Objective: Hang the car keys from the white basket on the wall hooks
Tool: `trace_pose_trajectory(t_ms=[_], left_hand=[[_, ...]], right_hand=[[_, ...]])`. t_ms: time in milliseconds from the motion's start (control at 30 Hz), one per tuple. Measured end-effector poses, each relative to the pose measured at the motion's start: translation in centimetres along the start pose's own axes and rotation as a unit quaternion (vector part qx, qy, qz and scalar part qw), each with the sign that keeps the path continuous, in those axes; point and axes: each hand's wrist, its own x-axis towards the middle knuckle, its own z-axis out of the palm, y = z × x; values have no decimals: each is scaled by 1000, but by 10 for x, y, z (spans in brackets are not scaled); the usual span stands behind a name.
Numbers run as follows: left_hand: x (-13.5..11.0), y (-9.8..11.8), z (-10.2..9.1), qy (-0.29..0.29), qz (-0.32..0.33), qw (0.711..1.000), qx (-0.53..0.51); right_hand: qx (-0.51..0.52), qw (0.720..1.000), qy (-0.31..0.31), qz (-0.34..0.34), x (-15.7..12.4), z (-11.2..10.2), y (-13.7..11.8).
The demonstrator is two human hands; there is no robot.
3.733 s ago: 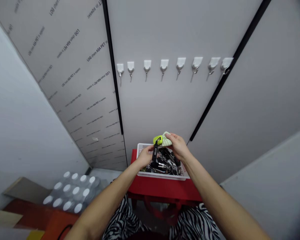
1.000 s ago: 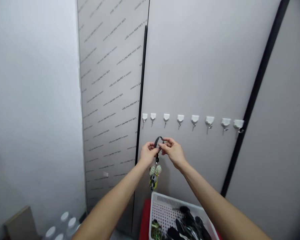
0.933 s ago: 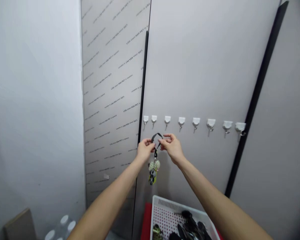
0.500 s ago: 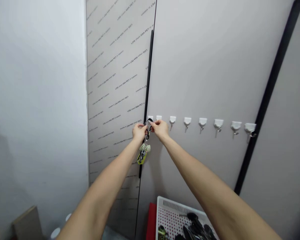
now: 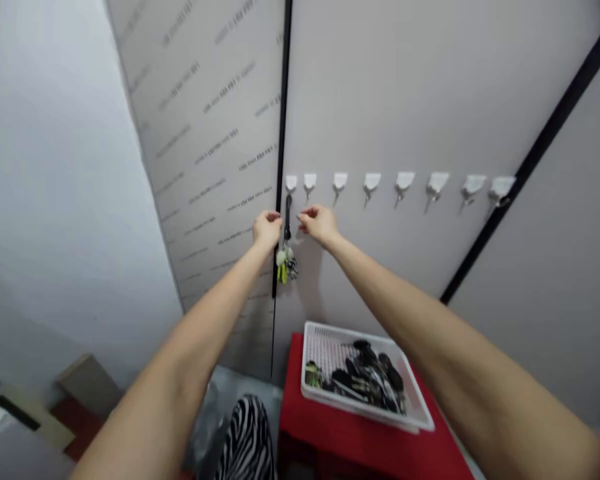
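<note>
On the door panel (image 5: 370, 260): eight white hooks (image 5: 405, 180), one row.
Leftmost hook (image 5: 291, 181): one keychain (image 5: 287, 235), hanging by its black strap (image 5: 288, 210), yellow-green and pale charms (image 5: 282, 272) below.
Left hand (image 5: 267, 230): just left of strap, fingers loosely open, holds nothing.
Right hand (image 5: 321, 225): just right of strap, fingers loosely open, holds nothing.
White basket (image 5: 370, 411): one, on one red table (image 5: 340, 443).
Key pile (image 5: 365, 377): in basket, too jumbled to count.
Zebra-print trouser leg (image 5: 247, 440): one.
</note>
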Motion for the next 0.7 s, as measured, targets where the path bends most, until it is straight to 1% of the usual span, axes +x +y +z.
trace_pose_trajectory(t_ms=[67, 133, 233, 300, 400, 467, 600, 700], left_hand=[[-18, -11, 0, -13, 22, 1000, -14], [-43, -28, 3, -57, 32, 998, -23], [-94, -56, 11, -169, 22, 985, -7], [-128, -73, 17, -251, 12, 968, 26], [-167, -92, 25, -361, 23, 927, 97], [-185, -98, 29, -411, 47, 898, 148], [-207, -102, 37, -486, 113, 842, 207], [-217, -103, 46, -539, 175, 788, 240]], right_hand=[[11, 999, -33, 10, -20, -13, 13], [15, 996, -78, 36, -46, -28, 33], [-12, 984, -148, 96, -95, -49, 70], [-53, 972, -189, 128, -127, -60, 96], [-124, 954, -239, 133, -164, -74, 126], [-156, 944, -263, 128, -182, -82, 137], [-217, 925, -292, 110, -203, -94, 145], [-283, 897, -334, 64, -212, -100, 146]])
